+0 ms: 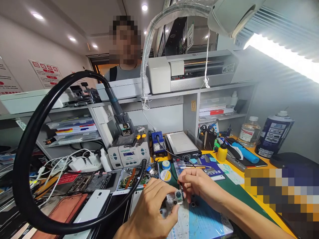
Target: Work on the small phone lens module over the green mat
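Head view: your left hand [149, 212] and right hand [199, 185] both pinch the camera module [178, 196] over the blue mat [206, 223], seemingly unmounted.

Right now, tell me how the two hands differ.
The left hand comes up from below and pinches a small camera module; the right hand comes in from the right and pinches a thin dark tool beside it. The left hand is nearer the camera, the right hand farther. Both are bare, over the blue mat.
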Demonstrator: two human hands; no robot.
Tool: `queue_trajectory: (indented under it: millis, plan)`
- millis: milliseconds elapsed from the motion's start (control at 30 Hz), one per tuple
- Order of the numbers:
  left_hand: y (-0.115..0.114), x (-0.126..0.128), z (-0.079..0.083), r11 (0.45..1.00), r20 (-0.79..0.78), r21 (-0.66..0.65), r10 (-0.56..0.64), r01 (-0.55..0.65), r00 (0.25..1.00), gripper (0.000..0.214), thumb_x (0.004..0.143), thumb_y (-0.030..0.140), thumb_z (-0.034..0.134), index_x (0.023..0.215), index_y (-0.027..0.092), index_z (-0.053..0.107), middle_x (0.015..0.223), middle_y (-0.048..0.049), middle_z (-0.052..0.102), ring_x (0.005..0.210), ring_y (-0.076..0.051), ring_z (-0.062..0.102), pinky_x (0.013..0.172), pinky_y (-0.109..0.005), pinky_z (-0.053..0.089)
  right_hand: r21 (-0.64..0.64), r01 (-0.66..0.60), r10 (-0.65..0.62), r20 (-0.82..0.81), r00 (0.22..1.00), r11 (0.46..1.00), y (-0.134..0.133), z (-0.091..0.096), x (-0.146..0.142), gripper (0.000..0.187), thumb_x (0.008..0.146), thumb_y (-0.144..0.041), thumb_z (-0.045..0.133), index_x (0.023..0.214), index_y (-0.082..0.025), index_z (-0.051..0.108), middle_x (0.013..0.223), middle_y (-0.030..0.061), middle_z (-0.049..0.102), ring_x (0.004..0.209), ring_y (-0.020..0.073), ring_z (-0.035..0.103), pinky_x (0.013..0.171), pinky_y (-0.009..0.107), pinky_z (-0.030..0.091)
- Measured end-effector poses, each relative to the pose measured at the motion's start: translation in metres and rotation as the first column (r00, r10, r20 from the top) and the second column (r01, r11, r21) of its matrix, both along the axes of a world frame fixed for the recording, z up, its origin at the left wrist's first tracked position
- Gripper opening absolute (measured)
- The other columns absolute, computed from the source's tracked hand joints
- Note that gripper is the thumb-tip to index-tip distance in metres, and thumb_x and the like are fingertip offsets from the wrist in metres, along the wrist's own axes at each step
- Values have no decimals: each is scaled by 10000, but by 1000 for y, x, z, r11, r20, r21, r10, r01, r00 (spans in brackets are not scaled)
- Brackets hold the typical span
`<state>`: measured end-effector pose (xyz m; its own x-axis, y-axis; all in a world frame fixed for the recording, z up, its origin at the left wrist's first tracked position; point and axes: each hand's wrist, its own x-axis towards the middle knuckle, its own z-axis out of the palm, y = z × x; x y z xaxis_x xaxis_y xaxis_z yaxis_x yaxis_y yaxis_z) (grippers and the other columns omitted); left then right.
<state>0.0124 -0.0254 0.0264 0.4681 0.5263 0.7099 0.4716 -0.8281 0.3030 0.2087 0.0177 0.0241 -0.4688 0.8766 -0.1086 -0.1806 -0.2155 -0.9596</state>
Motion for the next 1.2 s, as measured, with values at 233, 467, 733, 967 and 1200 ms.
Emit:
queue_trajectory:
  millis: [233,467,733,967,1200]
  plan:
    - [-1,0,1,1000,-3,-21,-2,2,1000,343,703,50,653,1007,190,577,843,-39,658,763,-205,593,710,-376,448,-36,-15,14,-3,1000,999,1,3,0,294,732,-382,752,669,-156,575,563,3,608,490,122,570,431,216,462]
    - [0,1,1,1000,29,12,-13,13,1000,383,667,23,646,1000,199,576,837,-29,673,749,-200,603,695,-361,455,-53,-28,27,-25,999,998,1,2,0,299,773,-374,699,640,-119,616,558,32,607,467,110,561,427,207,455]
    - [1,-1,2,999,56,-31,25,-24,998,315,701,54,648,978,193,589,836,-32,667,748,-198,603,698,-360,475,-38,-48,43,-126,991,998,1,4,4,198,742,-298,634,819,-118,665,645,38,647,523,141,611,453,230,478]
    - [-1,-3,5,998,40,-59,35,-33,999,281,731,76,637,978,199,585,837,-39,663,758,-202,599,705,-358,472,-36,-60,56,-110,992,998,0,4,4,158,749,-269,706,771,-123,650,645,31,652,522,130,605,469,229,479]
    - [-1,-2,5,998,43,-56,31,-29,999,288,732,72,644,981,201,576,835,-35,657,754,-202,591,701,-367,470,-51,-60,54,-100,994,997,1,7,4,189,738,-295,721,760,-131,629,629,22,645,518,131,608,464,230,472]
